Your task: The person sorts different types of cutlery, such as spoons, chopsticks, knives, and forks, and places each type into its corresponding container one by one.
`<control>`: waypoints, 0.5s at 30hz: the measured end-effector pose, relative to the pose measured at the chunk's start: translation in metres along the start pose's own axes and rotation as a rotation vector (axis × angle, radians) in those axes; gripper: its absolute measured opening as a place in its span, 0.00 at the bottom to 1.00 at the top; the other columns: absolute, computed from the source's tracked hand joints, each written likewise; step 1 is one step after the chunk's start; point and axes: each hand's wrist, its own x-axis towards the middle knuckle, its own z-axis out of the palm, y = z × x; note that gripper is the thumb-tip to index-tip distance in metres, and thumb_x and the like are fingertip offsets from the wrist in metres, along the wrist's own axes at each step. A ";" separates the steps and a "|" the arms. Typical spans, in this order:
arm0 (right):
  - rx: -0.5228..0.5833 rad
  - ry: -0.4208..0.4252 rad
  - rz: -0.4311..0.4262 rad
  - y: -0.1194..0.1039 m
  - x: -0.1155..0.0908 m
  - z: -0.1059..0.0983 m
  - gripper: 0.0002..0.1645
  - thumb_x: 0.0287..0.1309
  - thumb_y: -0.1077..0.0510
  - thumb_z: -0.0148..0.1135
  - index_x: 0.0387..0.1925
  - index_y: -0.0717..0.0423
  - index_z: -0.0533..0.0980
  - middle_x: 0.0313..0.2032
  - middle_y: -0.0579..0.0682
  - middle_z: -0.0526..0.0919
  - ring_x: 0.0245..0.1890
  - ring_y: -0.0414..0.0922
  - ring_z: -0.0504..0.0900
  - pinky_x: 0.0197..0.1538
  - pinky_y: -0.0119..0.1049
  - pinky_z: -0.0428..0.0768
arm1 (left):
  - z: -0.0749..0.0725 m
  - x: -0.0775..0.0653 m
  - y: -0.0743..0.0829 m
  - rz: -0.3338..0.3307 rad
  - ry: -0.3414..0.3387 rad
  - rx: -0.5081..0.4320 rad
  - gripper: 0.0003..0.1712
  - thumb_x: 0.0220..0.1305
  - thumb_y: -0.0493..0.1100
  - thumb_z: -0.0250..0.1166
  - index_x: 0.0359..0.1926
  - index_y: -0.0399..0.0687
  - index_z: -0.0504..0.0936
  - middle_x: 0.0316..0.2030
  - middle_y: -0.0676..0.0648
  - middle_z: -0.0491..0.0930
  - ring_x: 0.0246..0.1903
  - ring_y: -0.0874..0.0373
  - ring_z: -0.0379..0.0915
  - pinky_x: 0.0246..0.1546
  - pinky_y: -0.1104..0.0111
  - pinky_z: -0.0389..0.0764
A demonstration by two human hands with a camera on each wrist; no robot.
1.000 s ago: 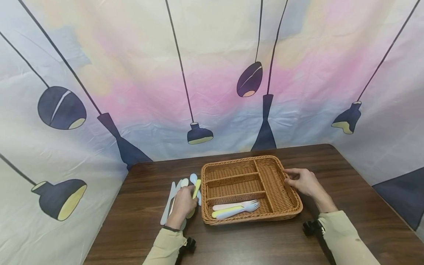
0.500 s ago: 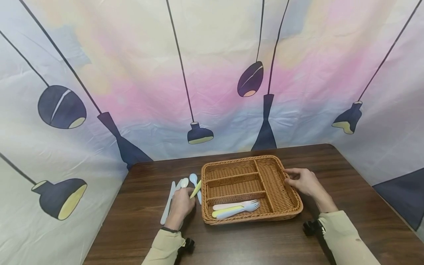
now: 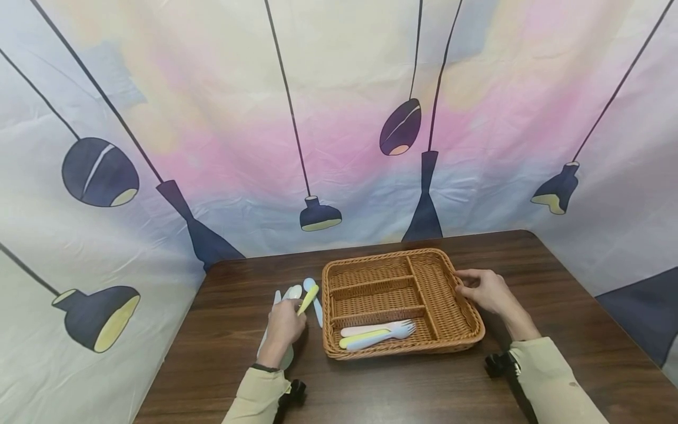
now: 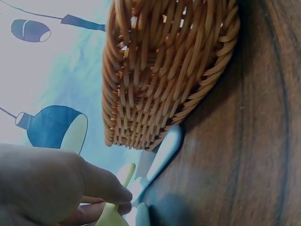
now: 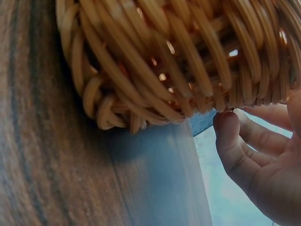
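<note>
My left hand pinches a yellow spoon between thumb and fingers, its handle sloping up toward the basket. In the left wrist view the spoon's wider end is partly hidden by the hand. A light blue utensil lies along the left side of the wicker basket. Pale knives and spoons lie partly under my left hand. At the basket's right rim, my right hand holds on with thumb and fingertips. Pink, yellow and light blue forks lie in the basket's front left compartment.
The basket has several compartments split by woven dividers. It stands on a dark wooden table. A cloth backdrop with printed lamps hangs behind the table's back edge.
My left hand has drawn slightly left, away from the basket, and the yellow spoon has shifted in its fingers. My right hand and the basket have stayed put.
</note>
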 end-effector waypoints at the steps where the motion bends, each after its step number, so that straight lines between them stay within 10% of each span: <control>1: 0.000 0.003 -0.002 0.000 0.000 0.000 0.25 0.59 0.55 0.66 0.58 0.57 0.78 0.37 0.54 0.85 0.30 0.41 0.81 0.29 0.37 0.76 | -0.001 0.000 0.000 -0.007 -0.003 -0.005 0.21 0.47 0.30 0.63 0.47 0.35 0.85 0.36 0.39 0.86 0.33 0.49 0.79 0.36 0.54 0.80; 15: -0.009 -0.006 -0.002 0.000 0.001 -0.001 0.26 0.59 0.54 0.66 0.59 0.56 0.77 0.38 0.55 0.85 0.32 0.42 0.83 0.29 0.37 0.77 | -0.017 0.003 0.006 -0.022 0.017 -0.052 0.19 0.53 0.34 0.67 0.48 0.36 0.85 0.39 0.39 0.86 0.37 0.46 0.81 0.35 0.55 0.81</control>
